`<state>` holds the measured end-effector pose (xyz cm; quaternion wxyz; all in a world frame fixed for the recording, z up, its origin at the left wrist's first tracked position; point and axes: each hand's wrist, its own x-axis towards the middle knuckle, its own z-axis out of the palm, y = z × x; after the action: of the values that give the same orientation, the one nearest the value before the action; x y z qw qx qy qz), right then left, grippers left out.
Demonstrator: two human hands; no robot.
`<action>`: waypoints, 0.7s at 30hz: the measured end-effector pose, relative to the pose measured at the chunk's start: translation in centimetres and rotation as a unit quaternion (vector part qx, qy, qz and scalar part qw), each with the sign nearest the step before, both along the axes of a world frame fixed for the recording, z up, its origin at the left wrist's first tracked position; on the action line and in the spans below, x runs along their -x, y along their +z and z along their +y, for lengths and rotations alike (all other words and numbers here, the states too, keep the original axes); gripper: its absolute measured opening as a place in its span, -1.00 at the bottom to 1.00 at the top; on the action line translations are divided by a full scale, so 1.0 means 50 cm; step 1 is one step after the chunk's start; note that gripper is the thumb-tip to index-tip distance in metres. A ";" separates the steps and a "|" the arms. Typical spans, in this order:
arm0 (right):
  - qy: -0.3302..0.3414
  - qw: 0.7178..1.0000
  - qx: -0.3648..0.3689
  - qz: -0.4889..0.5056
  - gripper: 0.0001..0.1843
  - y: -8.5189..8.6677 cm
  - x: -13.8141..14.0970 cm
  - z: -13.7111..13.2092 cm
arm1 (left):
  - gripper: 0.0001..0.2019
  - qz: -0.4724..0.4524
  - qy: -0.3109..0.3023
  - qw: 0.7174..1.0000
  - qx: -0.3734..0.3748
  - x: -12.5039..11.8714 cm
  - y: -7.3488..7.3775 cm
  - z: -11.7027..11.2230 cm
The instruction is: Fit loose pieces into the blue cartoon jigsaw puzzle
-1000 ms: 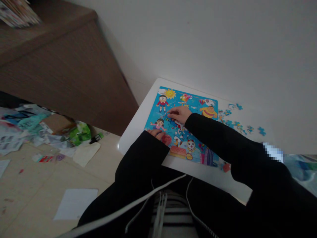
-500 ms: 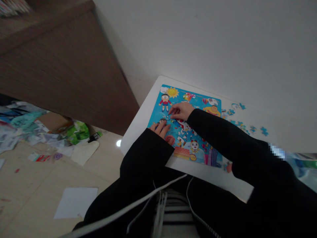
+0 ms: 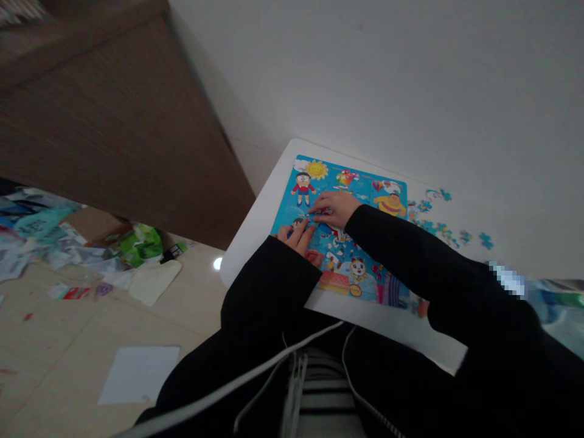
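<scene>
I'm pressing a piece into the puzzle [image 3: 351, 243]: right hand [image 3: 333, 207] pinches it, left hand [image 3: 298, 236] lies flat alongside; next, seat it flush.

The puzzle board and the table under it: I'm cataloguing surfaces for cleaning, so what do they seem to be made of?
Puzzle board: probably printed cardboard, a flat thin sheet with bright cartoon print; gloss cannot be judged. Table: smooth white top with a rounded corner, likely laminate or plastic. Both hands, left hand and right hand, rest on the board.
</scene>
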<state>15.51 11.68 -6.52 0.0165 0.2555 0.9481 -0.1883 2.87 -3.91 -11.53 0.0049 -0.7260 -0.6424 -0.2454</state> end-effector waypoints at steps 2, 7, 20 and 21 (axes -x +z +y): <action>-0.001 1.000 -0.001 0.000 -0.75 -0.001 0.001 -0.001 | -0.42 0.000 0.002 1.000 -0.007 -0.001 -0.002 0.000; -0.002 1.000 0.003 0.023 -0.76 -0.004 0.005 -0.007 | -0.41 0.009 0.017 0.999 0.050 -0.005 0.015 -0.004; -0.126 0.980 0.141 0.066 -0.79 -0.011 0.000 -0.002 | -0.42 0.009 0.024 0.999 0.044 -0.008 0.012 -0.009; -0.122 0.979 0.148 0.077 -0.82 -0.010 0.001 0.003 | -0.42 0.005 0.023 0.999 0.038 -0.007 0.009 -0.008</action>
<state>15.48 11.83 -7.03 -0.0416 0.3484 0.8702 -0.3459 3.25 -4.33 -11.11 -0.0140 -0.7119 -0.6676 -0.2175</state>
